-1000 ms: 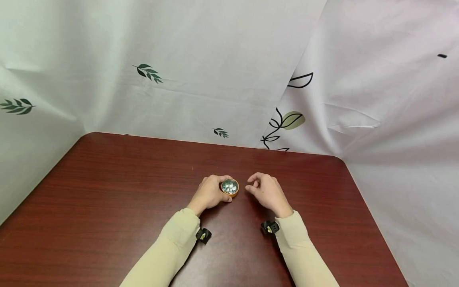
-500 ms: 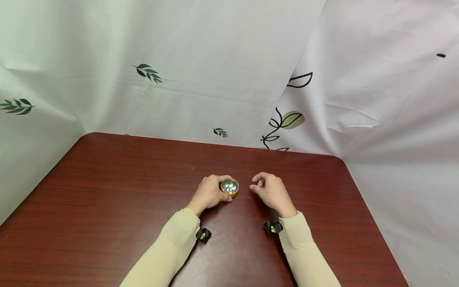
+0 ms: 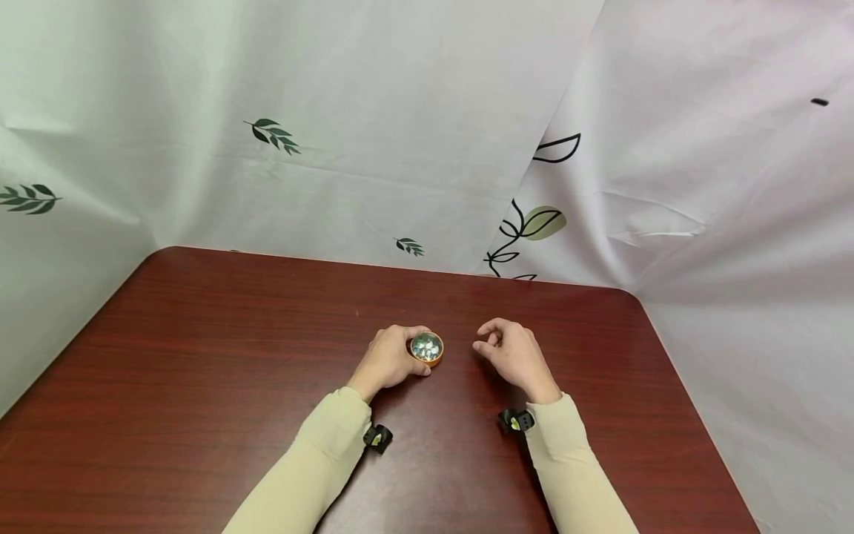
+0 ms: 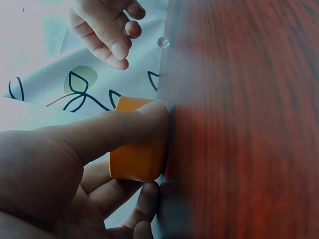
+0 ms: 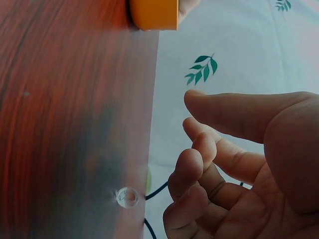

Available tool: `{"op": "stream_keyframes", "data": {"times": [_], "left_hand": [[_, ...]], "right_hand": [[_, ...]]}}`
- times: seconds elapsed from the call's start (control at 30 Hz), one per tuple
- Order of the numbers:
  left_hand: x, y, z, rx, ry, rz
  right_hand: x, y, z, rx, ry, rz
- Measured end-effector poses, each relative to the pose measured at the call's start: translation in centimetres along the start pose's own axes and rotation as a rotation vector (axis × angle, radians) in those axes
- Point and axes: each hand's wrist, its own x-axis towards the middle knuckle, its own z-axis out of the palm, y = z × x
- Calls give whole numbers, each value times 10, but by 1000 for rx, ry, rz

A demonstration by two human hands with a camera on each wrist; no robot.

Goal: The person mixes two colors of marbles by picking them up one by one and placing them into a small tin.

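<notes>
A small round orange container (image 3: pixel 427 349) with a shiny, silvery, faceted-looking top stands on the table. My left hand (image 3: pixel 389 356) grips its side between thumb and fingers. Up close in the left wrist view, the orange wall (image 4: pixel 137 159) shows, with the thumb across it and fingers behind. To the right, my right hand (image 3: pixel 515 356) hovers over the table, fingers loosely bent, holding nothing. In the right wrist view its thumb (image 5: pixel 224 112) and fingers are apart. A small clear round piece (image 5: pixel 127 197) lies on the table near this hand; its kind I cannot tell.
The dark red wooden table (image 3: pixel 220 386) has rounded far corners. White cloth (image 3: pixel 347 111) with leaf prints hangs behind it and along both sides. A small black device sits on each wrist, such as the left one (image 3: pixel 378 438).
My right hand has drifted steadily to the right, away from the orange container. The left hand and the container stay in place.
</notes>
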Motion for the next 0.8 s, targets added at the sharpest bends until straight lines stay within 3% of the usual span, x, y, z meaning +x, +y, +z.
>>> {"op": "stream_keyframes", "data": {"times": [0.8], "left_hand": [[0, 0, -1, -3, -12, -10]], "right_hand": [[5, 20, -6, -17, 25, 36]]}}
